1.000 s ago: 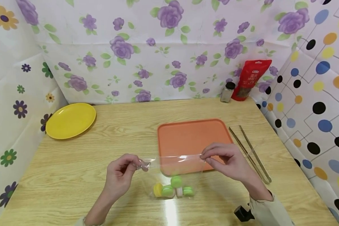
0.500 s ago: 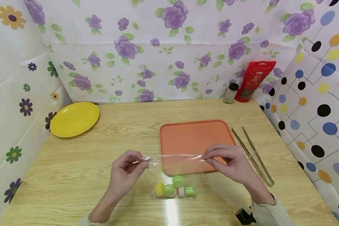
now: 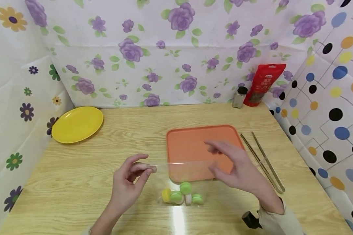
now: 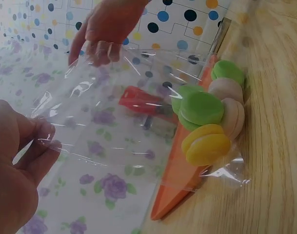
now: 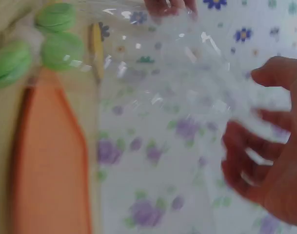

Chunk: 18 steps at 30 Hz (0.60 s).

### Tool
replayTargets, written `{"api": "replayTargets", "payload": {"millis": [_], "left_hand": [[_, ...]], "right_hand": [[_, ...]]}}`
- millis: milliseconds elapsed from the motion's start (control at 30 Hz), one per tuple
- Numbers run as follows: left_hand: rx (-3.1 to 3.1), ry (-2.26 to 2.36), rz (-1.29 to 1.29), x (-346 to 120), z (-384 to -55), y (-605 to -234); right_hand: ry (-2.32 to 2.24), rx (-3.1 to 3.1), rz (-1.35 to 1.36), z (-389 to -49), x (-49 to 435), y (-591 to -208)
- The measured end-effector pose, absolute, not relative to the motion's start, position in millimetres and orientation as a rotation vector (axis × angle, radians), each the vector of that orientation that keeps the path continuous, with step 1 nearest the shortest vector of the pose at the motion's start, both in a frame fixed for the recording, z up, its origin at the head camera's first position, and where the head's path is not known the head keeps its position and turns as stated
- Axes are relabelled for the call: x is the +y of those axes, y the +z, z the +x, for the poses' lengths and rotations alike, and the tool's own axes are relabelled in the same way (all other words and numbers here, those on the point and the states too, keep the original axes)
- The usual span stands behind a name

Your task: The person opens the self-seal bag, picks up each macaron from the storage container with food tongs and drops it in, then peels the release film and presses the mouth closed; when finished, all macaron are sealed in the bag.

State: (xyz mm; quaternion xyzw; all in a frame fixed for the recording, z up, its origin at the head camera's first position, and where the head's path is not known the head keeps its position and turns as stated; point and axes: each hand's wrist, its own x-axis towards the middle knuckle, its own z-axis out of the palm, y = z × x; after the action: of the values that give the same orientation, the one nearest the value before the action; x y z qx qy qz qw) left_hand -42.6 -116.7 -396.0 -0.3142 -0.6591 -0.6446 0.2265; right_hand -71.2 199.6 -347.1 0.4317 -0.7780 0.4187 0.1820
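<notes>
A clear plastic bag [image 4: 99,117] stands upright on the table, with several macarons at its bottom: a yellow macaron [image 3: 166,195], green macarons [image 3: 186,188] and pale ones [image 4: 231,117]. My left hand [image 3: 127,182] pinches the bag's upper left corner between thumb and fingers, its index finger lifted. Beside the bag's upper right corner, my right hand [image 3: 236,168] is spread, thumb and fingers apart, with nothing between them. In the right wrist view this hand [image 5: 272,151] is blurred, and I cannot tell whether a finger still touches the film.
Behind the bag lies an orange tray [image 3: 194,147], with metal tongs [image 3: 266,163] to its right. A yellow plate [image 3: 77,124] rests at the back left. A black-capped jar [image 3: 239,98] and a red pouch [image 3: 263,85] stand against the flowered back wall.
My right hand has let go of the bag's right corner and spread its fingers. My left index finger has lifted while the left hand keeps the other corner. The macarons stay in place.
</notes>
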Motion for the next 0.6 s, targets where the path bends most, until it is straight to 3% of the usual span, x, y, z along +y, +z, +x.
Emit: {"api": "replayTargets", "payload": {"millis": [167, 300, 600], "left_hand": [[-1.795, -1.743, -0.875, -117, -38, -394], [-1.798, -1.760, -0.889, -116, -35, -392], [-1.939, -1.929, -0.869, -111, -39, -389]], "right_hand": [[0.633, -2.556, 1.277, -69, 138, -312], [0.534, -2.676, 1.466, -74, 96, -303], [0.716, -2.646, 1.493, -75, 91, -306]]}}
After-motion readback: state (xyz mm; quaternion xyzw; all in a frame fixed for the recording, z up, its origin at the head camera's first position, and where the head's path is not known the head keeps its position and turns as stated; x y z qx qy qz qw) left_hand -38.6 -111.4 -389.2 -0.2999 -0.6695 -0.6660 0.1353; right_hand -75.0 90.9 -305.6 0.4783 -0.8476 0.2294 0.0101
